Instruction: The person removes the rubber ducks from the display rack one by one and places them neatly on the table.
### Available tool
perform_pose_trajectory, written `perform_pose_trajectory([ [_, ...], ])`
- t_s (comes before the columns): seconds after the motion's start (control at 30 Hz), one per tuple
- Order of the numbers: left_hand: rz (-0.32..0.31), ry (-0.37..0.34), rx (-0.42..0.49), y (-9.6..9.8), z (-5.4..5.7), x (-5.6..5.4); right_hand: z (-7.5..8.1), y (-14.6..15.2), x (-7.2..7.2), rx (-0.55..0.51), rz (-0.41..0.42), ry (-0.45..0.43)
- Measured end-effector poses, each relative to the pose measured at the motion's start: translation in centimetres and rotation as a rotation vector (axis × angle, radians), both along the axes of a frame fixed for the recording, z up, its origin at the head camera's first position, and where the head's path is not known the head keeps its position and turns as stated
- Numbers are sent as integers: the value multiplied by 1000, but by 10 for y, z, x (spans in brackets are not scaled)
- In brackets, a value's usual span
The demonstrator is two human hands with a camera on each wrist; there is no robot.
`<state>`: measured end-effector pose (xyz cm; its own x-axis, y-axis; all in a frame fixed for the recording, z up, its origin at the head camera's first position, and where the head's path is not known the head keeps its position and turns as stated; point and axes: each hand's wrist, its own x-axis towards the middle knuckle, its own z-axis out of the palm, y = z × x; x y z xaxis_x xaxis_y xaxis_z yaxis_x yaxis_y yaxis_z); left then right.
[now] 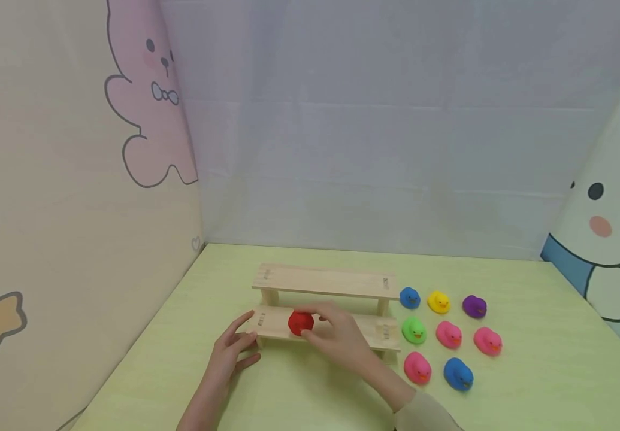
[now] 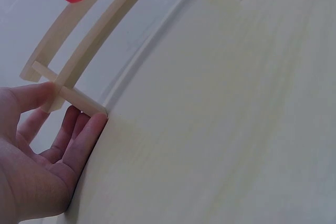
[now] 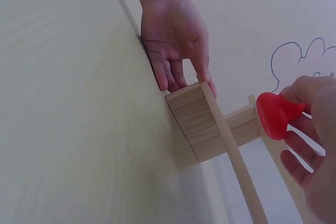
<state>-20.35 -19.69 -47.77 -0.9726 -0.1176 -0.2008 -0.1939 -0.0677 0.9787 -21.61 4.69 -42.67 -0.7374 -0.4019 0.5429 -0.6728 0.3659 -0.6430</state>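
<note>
A red rubber duck (image 1: 300, 323) is pinched between the thumb and fingers of my right hand (image 1: 339, 338). In the right wrist view the duck (image 3: 273, 116) appears raised above the lower board of a two-step wooden shelf (image 1: 326, 280). My left hand (image 1: 229, 347) holds the left end of that lower board, its thumb at the front corner and a finger toward the back. The left wrist view shows the other fingers of that hand (image 2: 39, 166) bent beside the shelf's leg (image 2: 81, 100), low by the tabletop.
Right of the shelf, several rubber ducks stand in loose rows: blue (image 1: 410, 297), yellow (image 1: 439, 302), purple (image 1: 474, 306), green (image 1: 414, 330), pink (image 1: 449, 334) and another blue one (image 1: 458, 375). Cloth walls with cartoon animals enclose the pale table (image 1: 547, 359).
</note>
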Motion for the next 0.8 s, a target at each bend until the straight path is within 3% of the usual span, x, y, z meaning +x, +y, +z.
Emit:
perform_pose_trajectory([
  [0.6, -23, 31, 12, -1, -1, 3, 21, 76, 27, -21, -79, 87],
  [0.8, -17, 35, 10, -1, -1, 4, 24, 106, 35, 8, -167, 104],
])
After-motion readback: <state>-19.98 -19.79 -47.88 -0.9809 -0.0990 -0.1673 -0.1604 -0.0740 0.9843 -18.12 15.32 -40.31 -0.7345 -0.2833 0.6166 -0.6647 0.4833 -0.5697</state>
